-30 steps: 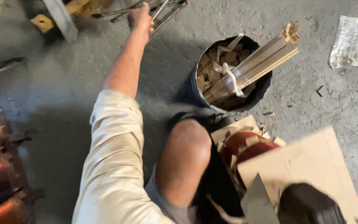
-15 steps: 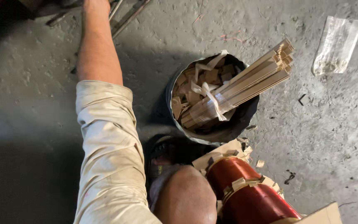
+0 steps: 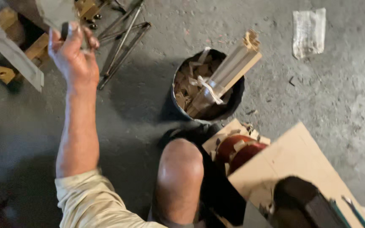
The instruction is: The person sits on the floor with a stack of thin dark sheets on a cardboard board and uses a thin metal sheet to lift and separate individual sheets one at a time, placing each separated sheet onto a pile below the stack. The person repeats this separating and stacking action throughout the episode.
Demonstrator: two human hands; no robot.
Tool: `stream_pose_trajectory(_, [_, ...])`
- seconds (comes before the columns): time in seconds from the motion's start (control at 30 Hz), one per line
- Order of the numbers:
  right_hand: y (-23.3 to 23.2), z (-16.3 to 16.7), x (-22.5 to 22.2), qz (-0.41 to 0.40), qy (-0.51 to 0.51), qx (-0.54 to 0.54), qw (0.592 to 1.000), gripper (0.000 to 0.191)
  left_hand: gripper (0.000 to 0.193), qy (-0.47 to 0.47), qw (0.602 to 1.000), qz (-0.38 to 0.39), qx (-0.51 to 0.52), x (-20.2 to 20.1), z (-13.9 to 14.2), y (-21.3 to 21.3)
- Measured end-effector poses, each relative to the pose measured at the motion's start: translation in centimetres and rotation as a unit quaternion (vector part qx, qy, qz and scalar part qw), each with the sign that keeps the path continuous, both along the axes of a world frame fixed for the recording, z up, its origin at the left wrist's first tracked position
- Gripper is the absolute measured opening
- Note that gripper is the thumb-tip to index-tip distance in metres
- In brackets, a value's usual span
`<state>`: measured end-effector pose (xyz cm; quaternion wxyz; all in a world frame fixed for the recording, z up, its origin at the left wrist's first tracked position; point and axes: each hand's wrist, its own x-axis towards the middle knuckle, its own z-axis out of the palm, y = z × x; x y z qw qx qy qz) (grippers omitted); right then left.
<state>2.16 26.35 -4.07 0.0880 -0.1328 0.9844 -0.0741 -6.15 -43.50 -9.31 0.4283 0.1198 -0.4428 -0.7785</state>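
One grey, flat metal piece up at the top left of the view, pinched at its lower edge in the grip of the left hand, fingers curled tight around it, above the grey concrete floor. Just right of it, several thin dark metal rods lying crossed on the floor; just left, a pale slanted plank over yellow wooden blocks. Further right, well apart from the hand, a round dark bucket full of wood scraps, with a tied bundle of pale wooden strips leaning out of it. Nearer the bare knee, red-brown copper coils under a flat brown cardboard sheet. At top right, a crumpled clear plastic bag. Right hand out of view.
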Motion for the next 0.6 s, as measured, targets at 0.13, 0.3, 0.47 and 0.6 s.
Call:
stream_pose_trajectory(0.13, [3.9, 4.0, 9.5, 0.046, 0.052, -0.03, 0.997, 0.077, 0.016, -0.023, 0.998, -0.056, 0.005, 7.8, 6.2, 7.3])
stream_pose_trajectory(0.3, [5.7, 7.6, 12.9, 0.127, 0.118, -0.072, 0.982, 0.07, 0.016, -0.064, 0.959, -0.244, -0.127, 15.2, 14.7, 18.5])
stream_pose_trajectory(0.47, [8.4, 16.6, 15.7, 0.175, 0.315, -0.088, 0.929, 0.066, 0.021, 0.002, 0.891, -0.374, -0.259, 16.2, 19.7, 29.2])
stream_pose_trajectory(0.6, [12.2, 22.0, 18.8, 0.132, 0.405, 0.015, 0.905, 0.069, 0.026, 0.11, 0.806, -0.49, -0.312, 15.0, 21.2, 37.8])
